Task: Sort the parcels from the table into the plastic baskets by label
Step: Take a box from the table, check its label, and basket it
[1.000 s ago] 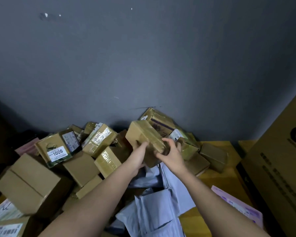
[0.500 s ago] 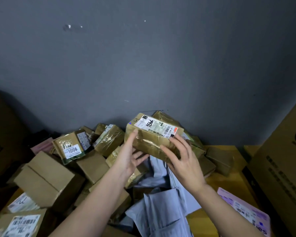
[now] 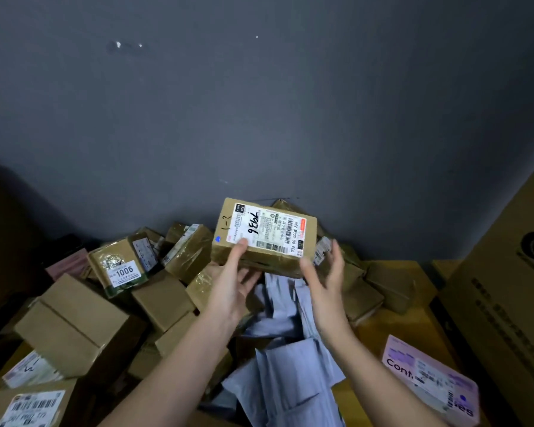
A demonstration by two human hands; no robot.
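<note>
Above table (image 3: pixel 392 331), parcel (image 3: pixel 264 241) label-up, crosswise.

We cannot read the fine print on the held parcel's label (image 3: pixel 267 231); the big carton (image 3: pixel 512 291) and pink packet (image 3: pixel 430 380) run off frame, and baskets stay unseen.

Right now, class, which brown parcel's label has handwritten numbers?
The held parcel in the left hand: its label reads 7936 in marker; the taped parcel shows printed 1006.
</note>
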